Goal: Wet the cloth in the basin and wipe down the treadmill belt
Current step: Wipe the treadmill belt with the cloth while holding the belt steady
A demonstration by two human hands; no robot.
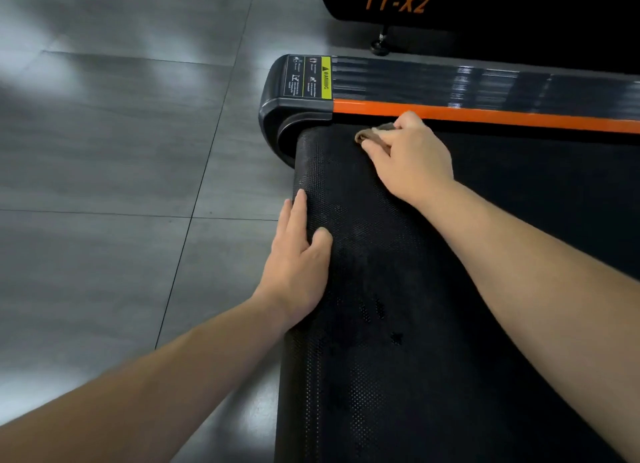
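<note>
While the right hand presses down on the black bumpy treadmill belt, its fingers are curled tight round a small, scrunched-up brown cloth. Only a bit of the cloth sticks out past the fingers. It sits on the far corner of the belt, just beside the bright orange stripe that runs along the side of the treadmill.

The left hand lies flat on the rounded end of the belt. Its fingers are straight and close together, pointing along the edge, and the thumb rests on top of the belt. It holds nothing.

Some darker spots show on the belt between the two arms.

Past the orange stripe is a shiny black ribbed side rail. A yellow and black warning sticker is stuck on its end, next to the smooth black corner cover.

Behind the treadmill stands another black machine with orange letters TT-X2, on a small round foot. Grey floor tiles lie all around.
</note>
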